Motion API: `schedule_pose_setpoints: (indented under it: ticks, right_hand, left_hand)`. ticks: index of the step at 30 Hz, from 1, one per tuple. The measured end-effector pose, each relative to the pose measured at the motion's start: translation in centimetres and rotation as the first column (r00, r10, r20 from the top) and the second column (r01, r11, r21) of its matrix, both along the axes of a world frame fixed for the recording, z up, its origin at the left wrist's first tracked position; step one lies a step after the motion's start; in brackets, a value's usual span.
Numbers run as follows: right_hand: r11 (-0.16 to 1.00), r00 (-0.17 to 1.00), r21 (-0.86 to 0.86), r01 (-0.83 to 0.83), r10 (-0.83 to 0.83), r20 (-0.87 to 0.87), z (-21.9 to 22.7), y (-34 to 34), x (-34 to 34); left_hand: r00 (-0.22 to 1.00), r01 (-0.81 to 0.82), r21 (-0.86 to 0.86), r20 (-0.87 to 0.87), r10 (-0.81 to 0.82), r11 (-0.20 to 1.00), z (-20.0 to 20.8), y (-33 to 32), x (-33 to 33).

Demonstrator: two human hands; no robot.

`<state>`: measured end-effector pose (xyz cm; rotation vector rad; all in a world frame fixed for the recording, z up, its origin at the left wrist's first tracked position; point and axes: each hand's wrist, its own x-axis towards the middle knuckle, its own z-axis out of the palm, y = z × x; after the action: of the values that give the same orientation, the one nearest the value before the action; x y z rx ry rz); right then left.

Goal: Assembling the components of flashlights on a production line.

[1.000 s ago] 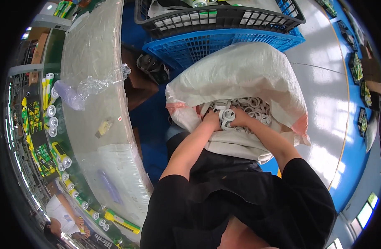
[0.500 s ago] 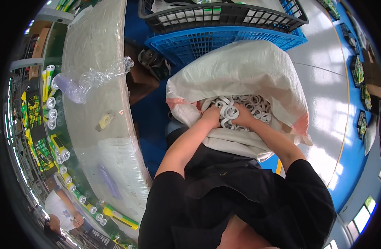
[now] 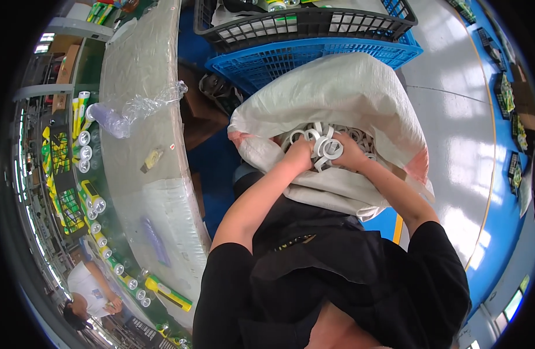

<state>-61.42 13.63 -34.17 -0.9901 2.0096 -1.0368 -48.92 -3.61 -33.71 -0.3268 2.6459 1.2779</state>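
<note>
White sack [image 3: 343, 87]: 1 o'clock, mouth open, loose rings [image 3: 368, 139] inside
Left hand [image 3: 300, 153], right hand [image 3: 350, 152]: both gripping ring cluster [image 3: 320, 143] at sack mouth, 2 o'clock
Black crate [image 3: 314, 24]: 12 o'clock, above blue crate [image 3: 314, 44], light-coloured parts [image 3: 276, 6] inside

white rings [image 3: 321, 146] in a jumble

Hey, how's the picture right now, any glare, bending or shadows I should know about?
In the head view, bright glare streaks the floor at right; the edges of the table bow and the picture's corners go black; the front rings read clearly, while those deeper in the sack look shaded.
</note>
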Motion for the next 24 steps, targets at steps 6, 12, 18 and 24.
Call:
schedule_pose_setpoints:
  ticks: [6,12,18,24]
  right_hand:
    - [1.0,1.0,-0.027,0.007,-0.007,0.007,2.9,0.2,-0.8]
    - [0.992,0.995,-0.11,-0.056,0.046,-0.088,8.7,-0.9,-4.3]
    - [0.992,0.982,-0.051,-0.117,0.108,-0.154,14.9,-1.5,-7.8]
    - [0.985,0.988,-0.082,-0.15,0.146,-0.058,21.2,-2.6,-7.8]
  left_hand:
    - [0.999,-0.016,-0.085,-0.044,0.012,0.996,3.0,0.7,-0.3]
    - [0.992,-0.075,-0.068,-0.103,0.068,0.995,7.0,0.3,-3.4]
    - [0.989,-0.116,-0.126,-0.111,0.102,0.985,13.0,0.3,-6.3]
    - [0.965,-0.154,-0.176,-0.24,0.109,0.972,16.5,-0.4,-6.1]
